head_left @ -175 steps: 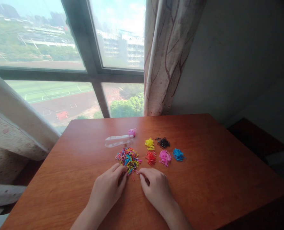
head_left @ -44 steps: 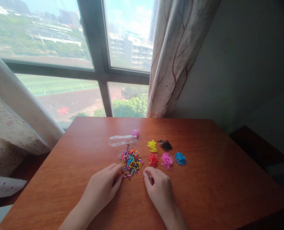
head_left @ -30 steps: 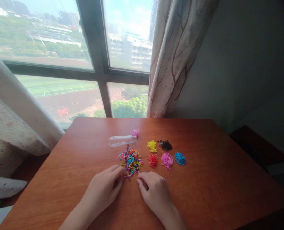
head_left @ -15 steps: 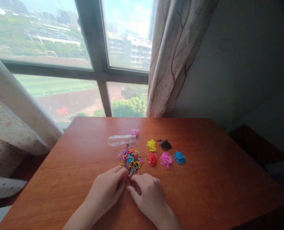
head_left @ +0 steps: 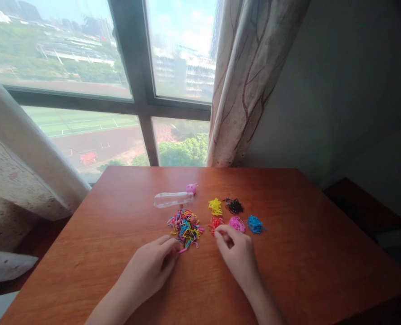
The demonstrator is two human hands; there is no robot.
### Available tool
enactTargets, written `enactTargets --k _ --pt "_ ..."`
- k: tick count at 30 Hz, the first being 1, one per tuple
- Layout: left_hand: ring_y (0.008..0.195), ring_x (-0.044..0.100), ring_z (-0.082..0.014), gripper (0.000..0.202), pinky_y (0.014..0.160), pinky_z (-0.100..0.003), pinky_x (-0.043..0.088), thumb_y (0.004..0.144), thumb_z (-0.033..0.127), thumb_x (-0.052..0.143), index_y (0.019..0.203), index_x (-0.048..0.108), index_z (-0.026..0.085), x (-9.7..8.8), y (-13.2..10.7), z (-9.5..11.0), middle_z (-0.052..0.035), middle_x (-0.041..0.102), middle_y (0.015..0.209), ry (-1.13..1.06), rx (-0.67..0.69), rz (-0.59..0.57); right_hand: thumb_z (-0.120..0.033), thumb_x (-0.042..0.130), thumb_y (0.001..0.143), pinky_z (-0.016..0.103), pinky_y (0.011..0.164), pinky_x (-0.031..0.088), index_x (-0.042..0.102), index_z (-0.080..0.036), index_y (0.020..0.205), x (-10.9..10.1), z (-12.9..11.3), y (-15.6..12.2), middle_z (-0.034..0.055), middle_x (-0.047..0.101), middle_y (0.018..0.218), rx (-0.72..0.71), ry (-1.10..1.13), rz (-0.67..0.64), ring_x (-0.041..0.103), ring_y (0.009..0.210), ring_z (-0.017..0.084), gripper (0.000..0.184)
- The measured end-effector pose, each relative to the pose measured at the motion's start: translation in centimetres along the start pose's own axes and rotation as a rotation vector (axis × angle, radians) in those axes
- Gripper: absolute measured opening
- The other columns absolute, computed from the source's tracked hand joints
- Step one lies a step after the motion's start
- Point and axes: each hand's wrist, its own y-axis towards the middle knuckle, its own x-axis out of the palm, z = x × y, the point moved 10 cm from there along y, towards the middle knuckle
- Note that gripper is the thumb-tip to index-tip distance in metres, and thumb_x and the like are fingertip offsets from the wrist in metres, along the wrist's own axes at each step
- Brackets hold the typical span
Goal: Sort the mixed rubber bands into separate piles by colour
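Observation:
My left hand (head_left: pixel 158 262) is closed in a pinch at the near-left edge of a mixed pile of small coloured loops (head_left: pixel 186 225). A small pink loop (head_left: pixel 182 250) sticks out at its fingertips. My right hand (head_left: pixel 238 248) has thumb and forefinger pinched together at the near side of the red pile (head_left: pixel 215 222), partly covering it. What its fingertips hold, if anything, is too small to make out. The pink pile (head_left: pixel 237 223) lies just beyond its knuckles, with the blue pile (head_left: pixel 255 224) to the right.
Yellow loops (head_left: pixel 215 206) and black loops (head_left: pixel 234 206) lie behind the red and pink ones. A clear bottle (head_left: pixel 171 200) lies on its side near the back, beside a pink cap-like piece (head_left: pixel 191 189). The wooden table (head_left: pixel 95 253) ends at a window (head_left: pixel 180 140) with curtains (head_left: pixel 244 81).
My right hand has moved right and away from me, from beside my left fingertips to the red pile. My left hand has stayed by the mixed pile.

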Motion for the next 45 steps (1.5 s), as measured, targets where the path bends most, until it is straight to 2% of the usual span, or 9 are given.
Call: enactTargets --k 4,7,11,16,25,33,37,40,45 --pt "0.075 0.063 -0.0151 0.021 0.063 -0.022 0.042 0.094 0.020 0.040 0.093 0.060 0.025 -0.2 0.1 0.0 -0.0004 0.066 0.088 0.010 -0.005 0.024 -0.038 0.054 0.089 0.023 0.056 0.038 0.070 -0.022 0.083 -5.6 4.6 3.6 -0.0011 0.061 0.059 0.097 -0.216 0.133 0.056 0.055 0.015 0.023" --pt "0.073 0.063 -0.0149 0.020 0.062 -0.022 0.041 0.094 0.020 0.040 0.092 0.060 0.025 -0.3 0.1 0.2 -0.0003 0.066 0.086 0.011 -0.006 0.036 -0.037 0.051 0.089 0.024 0.056 0.037 0.071 -0.022 0.085 -7.5 6.6 5.7 0.0005 0.063 0.062 0.131 -0.366 0.151 0.058 0.056 0.016 0.025" --pt "0.074 0.063 -0.0149 0.019 0.064 -0.023 0.042 0.094 0.019 0.040 0.092 0.058 0.025 -0.3 0.1 0.1 0.0002 0.066 0.087 0.008 -0.014 0.035 -0.033 0.049 0.090 0.025 0.056 0.037 0.072 -0.022 0.086 -6.2 7.0 7.7 0.0016 0.065 0.063 0.094 -0.457 0.025 0.060 0.058 0.016 0.026" --pt "0.077 0.064 -0.0157 0.019 0.065 -0.023 0.042 0.095 0.019 0.040 0.091 0.057 0.025 0.1 0.0 -0.2 -0.0001 0.066 0.088 0.042 -0.031 0.023 -0.027 0.055 0.088 0.024 0.060 0.036 0.074 -0.025 0.086 -3.8 5.7 10.1 0.0012 0.071 0.075 -0.004 -0.483 -0.151 0.063 0.066 0.016 0.020" --pt "0.080 0.065 -0.0167 0.020 0.067 -0.023 0.043 0.096 0.020 0.037 0.091 0.056 0.025 0.5 0.1 -0.4 -0.0010 0.067 0.093 0.084 -0.032 -0.003 -0.027 0.068 0.083 0.025 0.063 0.032 0.074 -0.027 0.071 -2.2 4.0 13.4 0.0015 0.073 0.080 -0.110 -0.596 -0.355 0.063 0.078 0.018 0.014" --pt "0.079 0.065 -0.0157 0.021 0.067 -0.023 0.043 0.094 0.018 0.040 0.094 0.060 0.026 0.1 -0.1 -0.1 -0.0002 0.068 0.094 0.044 -0.029 0.016 -0.024 0.053 0.093 0.023 0.068 0.037 0.074 -0.027 0.089 -2.4 2.4 10.9 0.0021 0.074 0.092 -0.143 -0.550 -0.322 0.066 0.087 0.018 0.022" --pt "0.074 0.062 -0.0144 0.018 0.064 -0.021 0.043 0.091 0.017 0.045 0.091 0.061 0.025 -0.5 0.1 0.0 0.0003 0.067 0.087 -0.021 -0.057 0.059 -0.025 0.049 0.094 0.025 0.071 0.043 0.073 -0.025 0.095 -2.4 0.5 7.1 0.0034 0.075 0.094 -0.131 -0.273 -0.213 0.067 0.082 0.018 0.025" --pt "0.067 0.059 -0.0134 0.017 0.061 -0.021 0.042 0.090 0.018 0.046 0.091 0.062 0.024 -0.9 0.3 0.2 0.0007 0.064 0.078 -0.039 -0.074 0.109 -0.025 0.051 0.092 0.025 0.064 0.043 0.073 -0.024 0.091 -1.0 -0.6 3.5 0.0018 0.073 0.081 -0.105 -0.090 -0.189 0.065 0.069 0.017 0.022" --pt "0.061 0.055 -0.0121 0.016 0.057 -0.021 0.040 0.090 0.021 0.048 0.087 0.063 0.022 -1.0 0.8 1.2 0.0009 0.063 0.073 -0.038 -0.064 0.137 -0.018 0.050 0.091 0.023 0.065 0.042 0.071 -0.023 0.088 2.2 -1.7 -1.6 0.0000 0.070 0.076 -0.045 0.031 -0.225 0.063 0.068 0.015 0.021"
